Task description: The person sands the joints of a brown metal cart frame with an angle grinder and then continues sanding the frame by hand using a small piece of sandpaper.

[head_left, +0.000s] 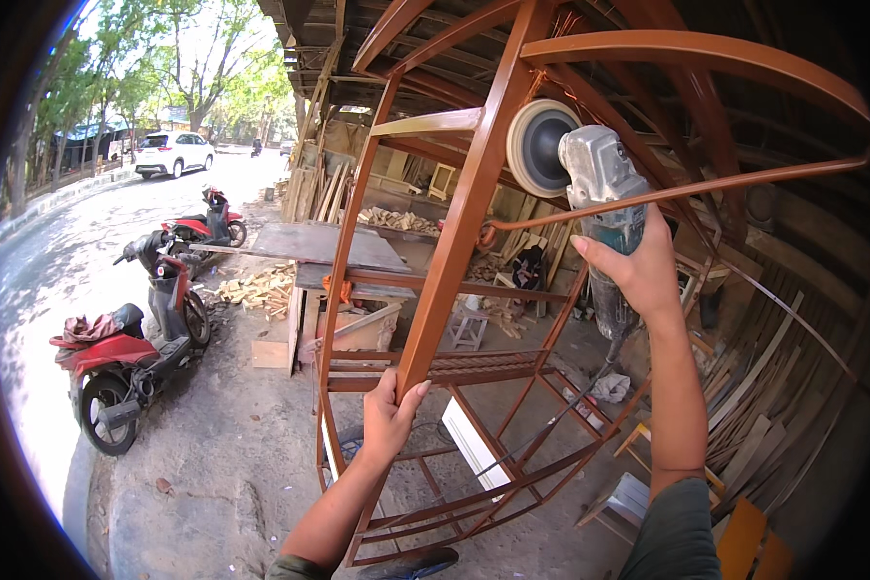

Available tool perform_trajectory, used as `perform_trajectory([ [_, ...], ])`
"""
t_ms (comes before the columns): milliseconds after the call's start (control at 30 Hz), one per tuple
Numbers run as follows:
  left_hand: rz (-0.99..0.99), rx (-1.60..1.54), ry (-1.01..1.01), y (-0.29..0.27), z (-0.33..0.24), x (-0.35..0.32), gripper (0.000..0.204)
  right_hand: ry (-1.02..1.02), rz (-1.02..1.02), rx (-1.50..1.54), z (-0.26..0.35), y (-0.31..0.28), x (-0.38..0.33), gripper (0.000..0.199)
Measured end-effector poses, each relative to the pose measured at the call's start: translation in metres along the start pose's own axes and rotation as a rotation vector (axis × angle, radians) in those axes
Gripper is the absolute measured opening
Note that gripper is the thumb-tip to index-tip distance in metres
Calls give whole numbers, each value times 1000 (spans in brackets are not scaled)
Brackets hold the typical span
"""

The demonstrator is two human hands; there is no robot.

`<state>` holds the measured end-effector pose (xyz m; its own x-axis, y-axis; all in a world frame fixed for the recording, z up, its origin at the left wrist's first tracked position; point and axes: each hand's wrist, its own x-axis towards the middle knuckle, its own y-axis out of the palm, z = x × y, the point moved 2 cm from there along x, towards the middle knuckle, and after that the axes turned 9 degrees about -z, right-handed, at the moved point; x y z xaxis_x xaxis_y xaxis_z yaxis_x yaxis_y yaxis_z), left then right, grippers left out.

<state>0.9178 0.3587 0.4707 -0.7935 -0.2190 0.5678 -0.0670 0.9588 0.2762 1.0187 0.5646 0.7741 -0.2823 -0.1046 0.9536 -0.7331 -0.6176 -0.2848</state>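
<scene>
My right hand is wrapped round the body of an angle grinder, raised at the upper right. Its round disc meets the brown metal frame near a top joint, and orange sparks fly there. A thin curved bar of the frame passes in front of the grinder. My left hand grips the frame's upright post lower down, with the fingers partly hidden behind it. A cord hangs from the grinder's lower end.
Two red motorbikes stand at the left, with a white car on the road beyond. Wood scraps lie by a workbench. Long planks lean at the right; a white stool stands behind the frame.
</scene>
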Motion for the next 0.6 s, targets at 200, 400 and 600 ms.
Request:
perform_trajectory([
  [200, 3, 7, 1, 0, 3, 2, 26, 0, -14, 18, 3, -2, 2, 64],
  [400, -22, 4, 30, -1, 4, 1, 27, -1, 14, 45, 8, 1, 2, 66],
  [600, -9, -34, -2, 1, 6, 0, 28, 44, -23, -44, 9, 0, 2, 66],
])
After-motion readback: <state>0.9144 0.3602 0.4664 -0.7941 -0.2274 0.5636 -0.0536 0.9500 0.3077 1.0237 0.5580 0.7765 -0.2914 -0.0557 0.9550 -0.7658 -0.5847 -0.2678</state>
